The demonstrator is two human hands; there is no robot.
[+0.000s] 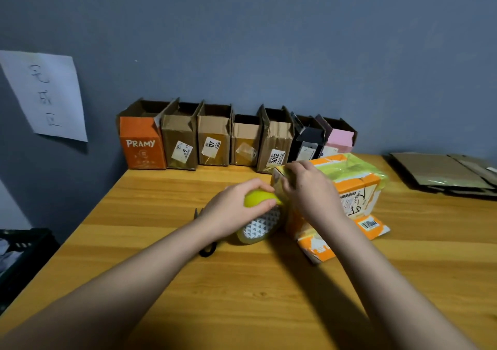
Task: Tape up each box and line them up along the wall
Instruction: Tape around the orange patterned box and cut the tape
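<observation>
Right fingers (289,185): bent down over the near-left top corner of the orange box (357,185), pressing the tape end flat there; whether they pinch or only press, the view cannot settle.
Left fingers (265,188): curled round the yellow-green tape roll (259,197), thumb underneath, gripping it firmly just beside the box's left face.
Right hand (312,188): pins the box so it won't skid while tape pays out, judging by its placement.
Left hand (234,210): holds the roll close, likely to keep the strip taut and short.
Orange box: tilted, one flap splayed on the tabletop (188,282), sitting right of middle, toward the far edge.
Patterned roll (262,226): lying under the left hand, touching the tabletop.
Scissors (208,250): black handles poke out below the left wrist, ready for the cut.
Finished row (231,140): seven boxes standing against the wall (269,40) along the far edge, flaps up.
Flat cardboard (441,173): stacked at the far-right corner, probably awaiting their turn.
Paper note (47,94): stuck to the wall at the left.
</observation>
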